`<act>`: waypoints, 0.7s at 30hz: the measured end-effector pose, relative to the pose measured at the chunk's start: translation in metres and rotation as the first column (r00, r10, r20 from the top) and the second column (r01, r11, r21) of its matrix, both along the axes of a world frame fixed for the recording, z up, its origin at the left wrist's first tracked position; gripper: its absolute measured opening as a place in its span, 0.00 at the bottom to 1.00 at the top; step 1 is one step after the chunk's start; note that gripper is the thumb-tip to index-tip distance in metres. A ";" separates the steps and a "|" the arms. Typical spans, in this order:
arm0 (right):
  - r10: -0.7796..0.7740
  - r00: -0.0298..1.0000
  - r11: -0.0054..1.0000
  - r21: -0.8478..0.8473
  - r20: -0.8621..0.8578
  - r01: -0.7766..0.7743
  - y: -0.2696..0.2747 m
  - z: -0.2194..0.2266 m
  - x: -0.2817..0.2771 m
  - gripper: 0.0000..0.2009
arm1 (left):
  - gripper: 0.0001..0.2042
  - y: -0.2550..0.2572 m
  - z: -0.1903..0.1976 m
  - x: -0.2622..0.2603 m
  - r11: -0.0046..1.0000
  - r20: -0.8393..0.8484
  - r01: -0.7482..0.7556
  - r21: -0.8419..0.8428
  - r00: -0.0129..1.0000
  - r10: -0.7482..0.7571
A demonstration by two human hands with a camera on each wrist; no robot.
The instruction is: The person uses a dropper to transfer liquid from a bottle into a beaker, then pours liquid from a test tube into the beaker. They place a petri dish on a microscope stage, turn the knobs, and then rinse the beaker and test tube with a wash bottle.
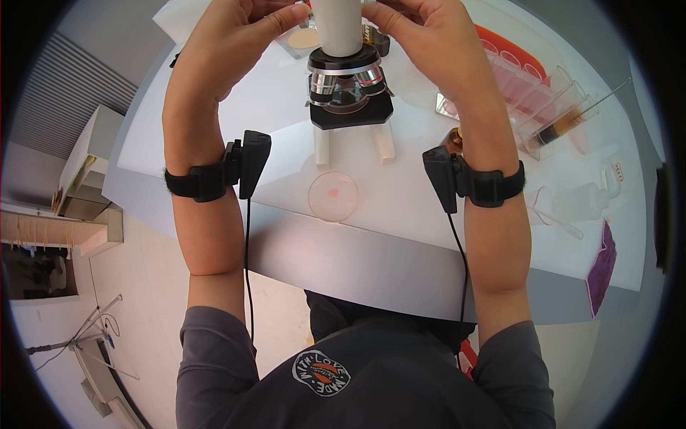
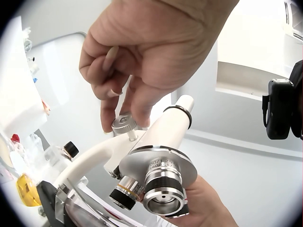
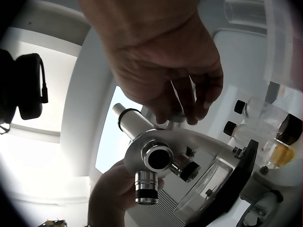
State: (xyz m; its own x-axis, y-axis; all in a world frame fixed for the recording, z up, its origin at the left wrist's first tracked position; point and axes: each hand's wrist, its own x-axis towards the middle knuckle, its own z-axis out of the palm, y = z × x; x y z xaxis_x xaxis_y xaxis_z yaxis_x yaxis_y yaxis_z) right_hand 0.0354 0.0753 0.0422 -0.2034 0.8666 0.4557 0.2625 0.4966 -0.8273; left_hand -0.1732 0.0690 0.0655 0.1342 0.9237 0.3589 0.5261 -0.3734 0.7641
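In the head view a white microscope [image 1: 340, 28] stands upright at the back of the table, its black stage [image 1: 350, 116] below the silver objectives [image 1: 371, 81]. My left hand [image 1: 246, 32] is at its left side. In the left wrist view those fingers pinch a silver, ridged focus knob [image 2: 124, 123]. On the other side, my right hand [image 1: 425, 36] has its thumb and fingers round the opposite knob [image 3: 177, 117], mostly hidden by the fingertips in the right wrist view. Nearer the table's front edge lies a clear petri dish [image 1: 347, 207] with a small pink spot in it.
To the right, several tubes [image 1: 529, 82] stand by a red tray [image 1: 488, 34], beside a clear vessel of brown liquid [image 1: 561, 127]. A small amber bottle [image 1: 452, 140] is near my right wrist. A clear bottle [image 1: 582, 201] and a purple packet [image 1: 602, 272] lie farther right.
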 end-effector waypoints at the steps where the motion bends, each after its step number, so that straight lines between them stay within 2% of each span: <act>1: 0.006 1.000 1.000 -0.008 -0.014 -0.006 0.000 0.000 0.000 0.15 | 0.09 0.000 0.000 0.000 1.000 -0.002 0.002 -0.007 1.000 -0.002; 4: 0.033 0.995 0.995 -0.095 -0.091 -0.041 0.011 -0.005 -0.003 0.15 | 0.10 0.000 0.001 0.000 1.000 -0.012 -0.005 -0.020 1.000 0.004; 10: 0.045 0.992 0.993 -0.105 -0.118 -0.058 0.008 -0.002 -0.002 0.14 | 0.12 -0.001 0.001 0.001 0.999 -0.053 -0.041 -0.017 0.998 0.040; 13: 0.059 0.995 0.997 -0.042 -0.075 -0.062 0.015 -0.007 0.000 0.14 | 0.12 -0.002 0.003 0.002 0.997 -0.080 -0.075 -0.025 0.994 0.072; 15: 0.022 0.998 0.997 -0.066 -0.054 -0.025 0.008 -0.002 0.000 0.14 | 0.12 -0.003 0.004 0.003 0.994 -0.113 -0.104 -0.018 0.988 0.101; 21: 0.009 1.000 0.998 -0.055 -0.028 -0.011 0.006 0.001 0.001 0.14 | 0.10 -0.014 0.010 0.009 0.998 -0.096 -0.064 0.020 0.993 0.066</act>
State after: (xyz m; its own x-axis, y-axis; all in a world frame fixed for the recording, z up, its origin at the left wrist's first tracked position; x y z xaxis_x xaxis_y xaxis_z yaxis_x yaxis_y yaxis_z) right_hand 0.0361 0.0817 0.0431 -0.1998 0.8886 0.4130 0.2340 0.4525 -0.8605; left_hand -0.1642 0.0550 0.0758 0.1091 0.9255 0.3626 0.6210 -0.3483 0.7022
